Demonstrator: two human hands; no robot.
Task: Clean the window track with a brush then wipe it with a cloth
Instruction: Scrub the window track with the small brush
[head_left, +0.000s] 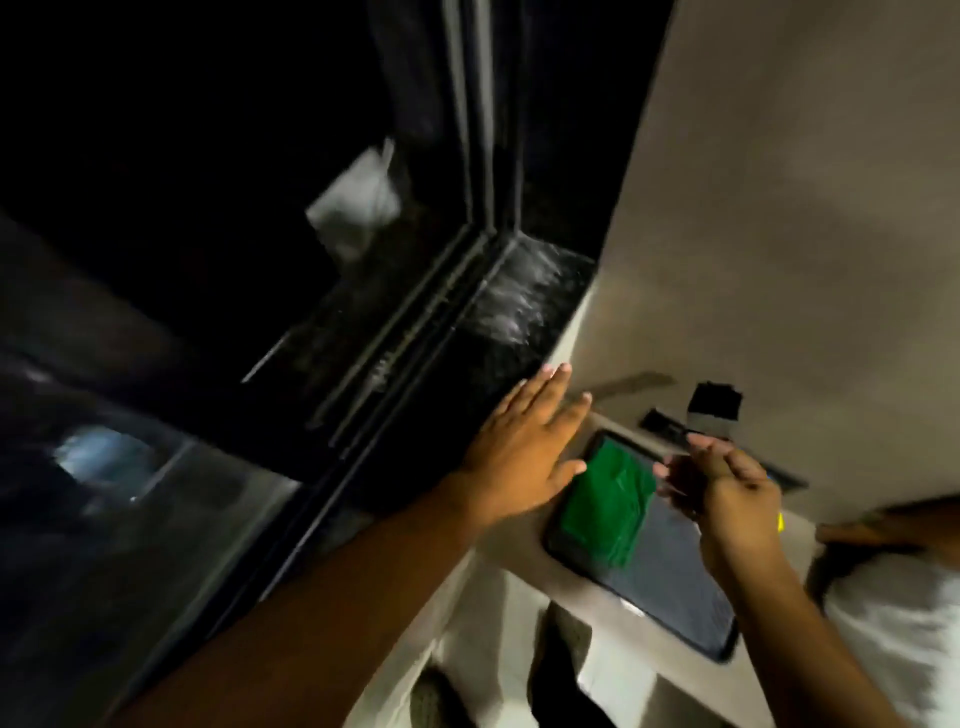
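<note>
The dark window track (400, 343) runs diagonally from the window's corner down toward the lower left, beside a black sill (511, 306) streaked with pale dust. My left hand (524, 447) is flat and open with its fingers spread, at the sill's near edge. My right hand (722, 488) is curled around a handle, and a brush (712, 411) with a black head and a silver band sticks out above the fingers. A folded green cloth (605, 506) lies between my hands on a dark rectangular tray (675, 566). The picture is blurred.
A beige wall (805, 208) rises to the right of the window. The tray rests on a pale ledge (498, 582) below the sill. Another person in white clothing (898, 634) stands at the right edge. The dark glass (208, 156) shows pale reflections.
</note>
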